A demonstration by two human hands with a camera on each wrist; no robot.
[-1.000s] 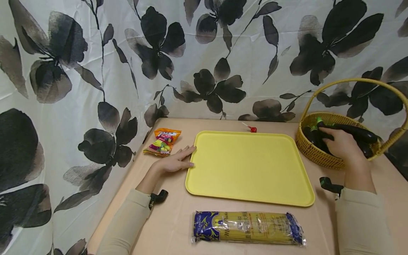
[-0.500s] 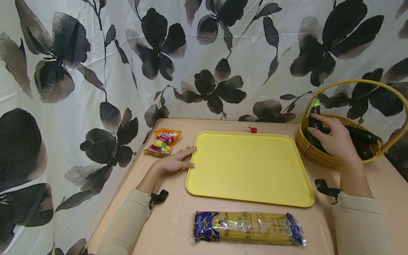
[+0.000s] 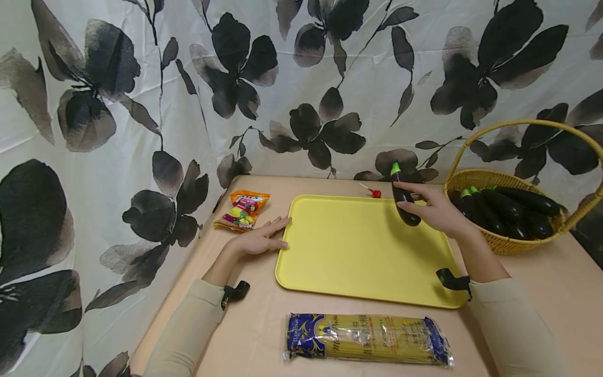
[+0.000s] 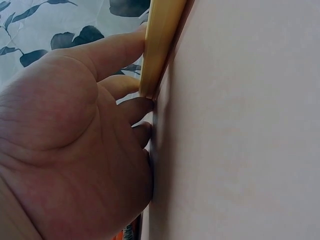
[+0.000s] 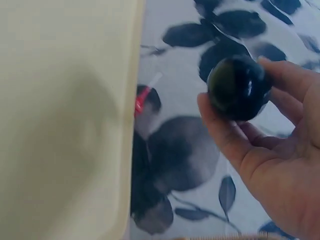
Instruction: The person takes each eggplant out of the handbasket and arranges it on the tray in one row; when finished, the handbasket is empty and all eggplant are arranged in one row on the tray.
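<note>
- Your right hand [image 3: 435,209] holds one eggplant [image 3: 401,195] between thumb and fingers, in the air by the far right part of the yellow tray [image 3: 339,251]; its height is hard to judge.
- The right wrist view shows the eggplant nearly end-on, so the green stem is hidden there; the head view shows it pointing away from you.
- Your left hand [image 3: 254,243] lies with fingers extended and spread, touching the tray's left edge; in the left wrist view, some fingertips are lost behind the rim.
- The basket [image 3: 490,243] stands to the right, its handle reaching the picture's edge. More eggplants [image 3: 501,204] overlap inside, too crowded to count surely.
- A red lollipop [image 3: 375,193] lies just beyond the tray; the rim partly covers it in the right wrist view.
- The snack bag [image 3: 242,209] sits left on the tabletop [image 3: 240,335]; glare blurs the spaghetti packet's [image 3: 367,337] lettering, nearest you.
- Both sleeves are cut off below.
</note>
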